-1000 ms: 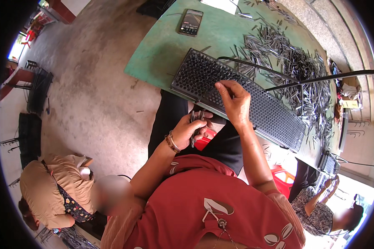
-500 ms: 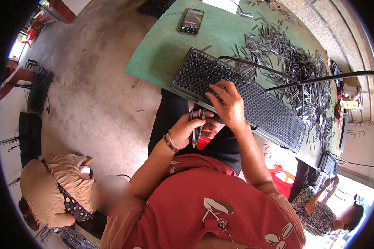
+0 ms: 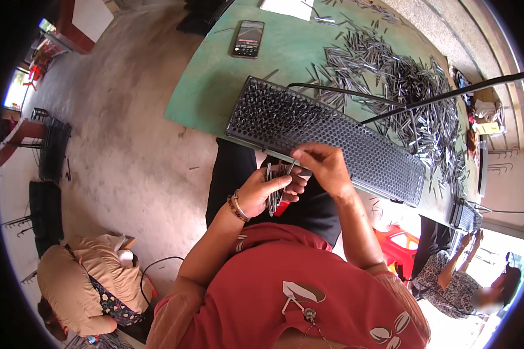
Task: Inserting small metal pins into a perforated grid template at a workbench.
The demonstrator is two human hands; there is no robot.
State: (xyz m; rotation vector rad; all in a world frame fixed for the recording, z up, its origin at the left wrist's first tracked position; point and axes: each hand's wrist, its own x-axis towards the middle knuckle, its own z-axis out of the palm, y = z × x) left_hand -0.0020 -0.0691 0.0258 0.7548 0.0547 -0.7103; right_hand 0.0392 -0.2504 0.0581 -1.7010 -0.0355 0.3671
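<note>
A long black tray (image 3: pixel 367 152) full of round holes lies slanted along the near edge of the green table. Thin dark pieces stand in many holes at its left end; the right part shows bare holes. My left hand (image 3: pixel 261 191), palm up below the tray's edge, is closed round a bundle of thin metal strips (image 3: pixel 271 203). Just above that bundle, my right hand (image 3: pixel 328 170) pinches with thumb and forefinger at the end of one strip. Its other fingers are curled and partly hidden.
A large heap of loose metal strips (image 3: pixel 416 87) covers the table's (image 3: pixel 201 87) right side. A phone (image 3: pixel 248 39) and white paper (image 3: pixel 290 7) lie at the back. Black rods (image 3: pixel 448 96) cross above the heap. One person (image 3: pixel 93 279) is at lower left, another (image 3: pixel 448 285) at lower right.
My right hand has come down from over the tray's holes to the bundle, its fingers now pinched together. My left hand still holds the strips. The whole view has shifted slightly.
</note>
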